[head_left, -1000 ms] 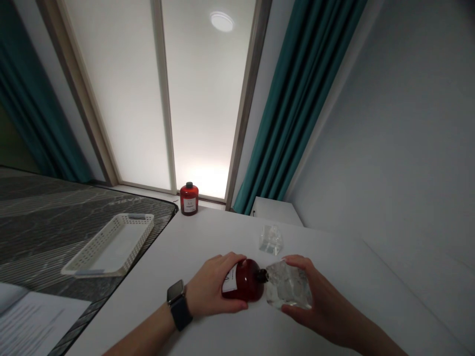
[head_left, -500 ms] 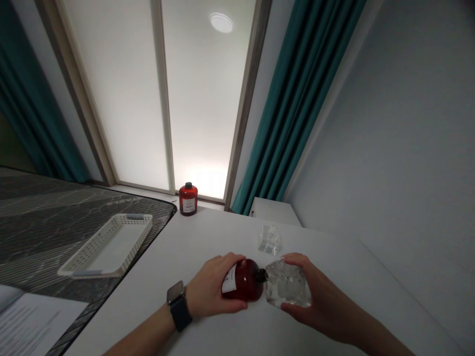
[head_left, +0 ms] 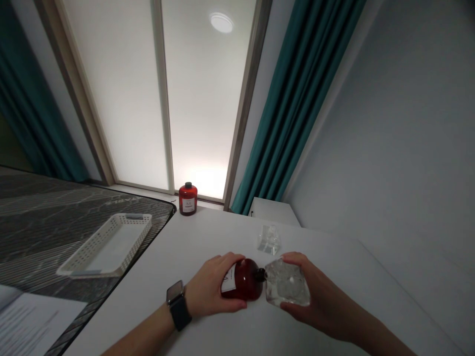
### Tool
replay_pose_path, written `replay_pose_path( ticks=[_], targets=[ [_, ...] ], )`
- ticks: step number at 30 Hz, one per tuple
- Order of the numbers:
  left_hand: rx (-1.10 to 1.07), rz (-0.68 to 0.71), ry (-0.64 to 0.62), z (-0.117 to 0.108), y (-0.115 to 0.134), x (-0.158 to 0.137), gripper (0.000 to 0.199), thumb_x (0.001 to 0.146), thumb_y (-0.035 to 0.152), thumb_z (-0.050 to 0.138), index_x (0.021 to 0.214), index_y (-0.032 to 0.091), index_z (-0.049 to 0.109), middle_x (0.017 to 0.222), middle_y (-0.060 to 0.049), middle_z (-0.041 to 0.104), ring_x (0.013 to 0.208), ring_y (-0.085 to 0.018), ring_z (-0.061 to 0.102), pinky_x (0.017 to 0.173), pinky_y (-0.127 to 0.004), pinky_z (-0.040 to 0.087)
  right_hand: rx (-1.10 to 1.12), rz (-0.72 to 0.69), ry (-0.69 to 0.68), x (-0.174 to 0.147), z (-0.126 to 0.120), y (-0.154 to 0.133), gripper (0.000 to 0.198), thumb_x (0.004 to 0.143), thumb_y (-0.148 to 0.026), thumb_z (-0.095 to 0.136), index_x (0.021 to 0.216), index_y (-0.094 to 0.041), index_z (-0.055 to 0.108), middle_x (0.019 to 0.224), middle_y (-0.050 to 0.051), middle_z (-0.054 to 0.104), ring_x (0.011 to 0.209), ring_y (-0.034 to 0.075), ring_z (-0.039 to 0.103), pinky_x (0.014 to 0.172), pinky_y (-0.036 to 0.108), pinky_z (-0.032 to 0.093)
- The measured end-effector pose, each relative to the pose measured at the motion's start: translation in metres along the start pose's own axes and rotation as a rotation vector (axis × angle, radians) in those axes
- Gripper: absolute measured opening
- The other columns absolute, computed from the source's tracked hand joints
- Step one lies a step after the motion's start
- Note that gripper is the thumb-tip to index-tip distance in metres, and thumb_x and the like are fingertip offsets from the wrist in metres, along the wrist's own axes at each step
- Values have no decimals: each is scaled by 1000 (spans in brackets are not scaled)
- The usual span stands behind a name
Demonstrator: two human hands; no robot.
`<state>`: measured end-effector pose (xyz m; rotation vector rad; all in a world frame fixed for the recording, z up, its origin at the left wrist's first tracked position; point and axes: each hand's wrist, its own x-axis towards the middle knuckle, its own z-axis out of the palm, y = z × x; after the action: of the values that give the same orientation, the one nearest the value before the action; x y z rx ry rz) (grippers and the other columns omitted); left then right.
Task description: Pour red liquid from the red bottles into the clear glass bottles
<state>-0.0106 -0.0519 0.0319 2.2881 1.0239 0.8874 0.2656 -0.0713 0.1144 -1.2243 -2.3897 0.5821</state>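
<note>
Left hand (head_left: 213, 289) clasps bottle (head_left: 249, 280) over table (head_left: 218, 235), tilted, neck against or just beside clear jar (head_left: 286, 283), which right hand (head_left: 315, 291) pinches between thumb and fingers; both judged stiff, slippery, jar probably heavy and fragile: best held round their bodies.

The bare left hand (head_left: 210, 286) hides the base of the round, dark-red bottle (head_left: 249, 280) from us; the bare right hand (head_left: 317, 291) covers part of the clear, angular container (head_left: 284, 282). We cannot read the white paper sheet (head_left: 39, 321), blurred and cut off.
</note>
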Motion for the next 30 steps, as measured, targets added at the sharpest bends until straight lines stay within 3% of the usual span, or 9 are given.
replay_pose_path(
  ticks=[30],
  targets=[
    [9, -3, -7, 0, -3, 0, 75, 68, 49, 80, 129, 22, 46, 118, -9, 65, 99, -30, 64, 89, -43, 49, 12, 39, -18, 3, -2, -3, 54, 70, -22, 71, 120, -23, 49, 122, 11, 59, 113, 29, 61, 100, 44, 50]
  ],
)
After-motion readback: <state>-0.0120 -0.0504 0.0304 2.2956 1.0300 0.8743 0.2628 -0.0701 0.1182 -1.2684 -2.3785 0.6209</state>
